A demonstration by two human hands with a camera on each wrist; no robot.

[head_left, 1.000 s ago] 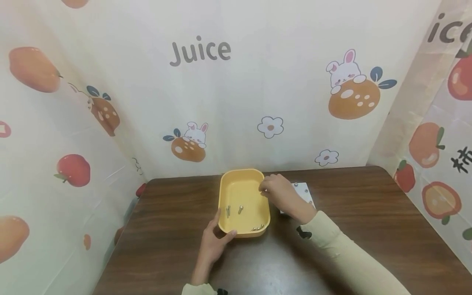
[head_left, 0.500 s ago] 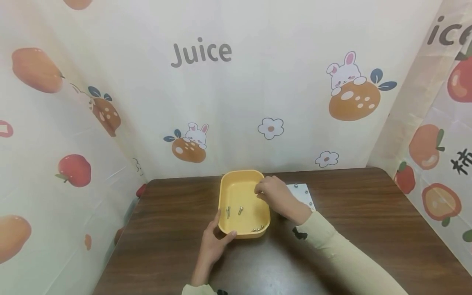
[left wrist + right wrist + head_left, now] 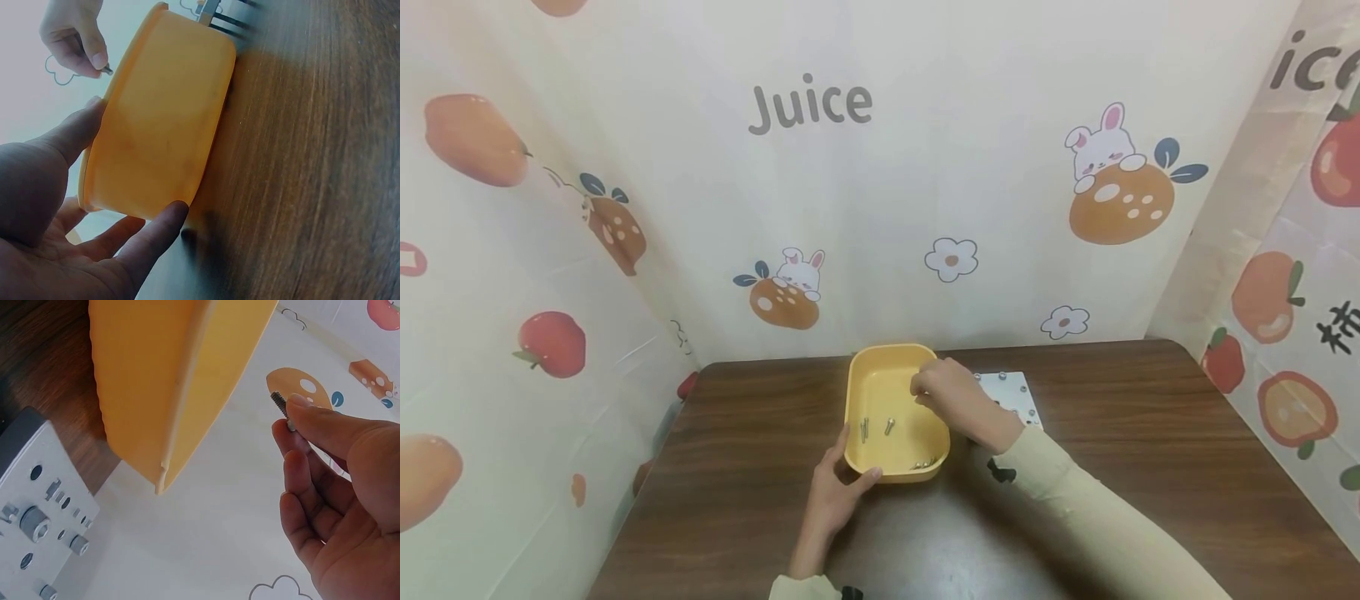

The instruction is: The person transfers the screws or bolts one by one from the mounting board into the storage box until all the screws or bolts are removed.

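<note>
My left hand (image 3: 831, 496) holds the near left corner of a yellow plastic tray (image 3: 883, 392), thumb at the near rim and fingers along the left side. Over the right part of the tray is my right hand (image 3: 951, 396). Its thumb and index finger pinch a small threaded screw (image 3: 279, 402), seen best in the right wrist view; the other fingers curl loosely. Inside the tray lie a single screw (image 3: 890, 427), a pair of thin screws (image 3: 864, 429) and a few more screws (image 3: 922, 464) along the near right edge.
A pale metal plate (image 3: 47, 487) with holes and several socket-head screws stands right of the tray, partly behind the right arm in the head view. Dark legs or screws (image 3: 231, 24) show beneath it. The brown wooden table (image 3: 760, 433) meets a printed curtain (image 3: 880, 208) behind.
My right hand has moved a little left from the tray's right rim to over its inside, uncovering more of the metal plate. The left hand and tray have stayed put.
</note>
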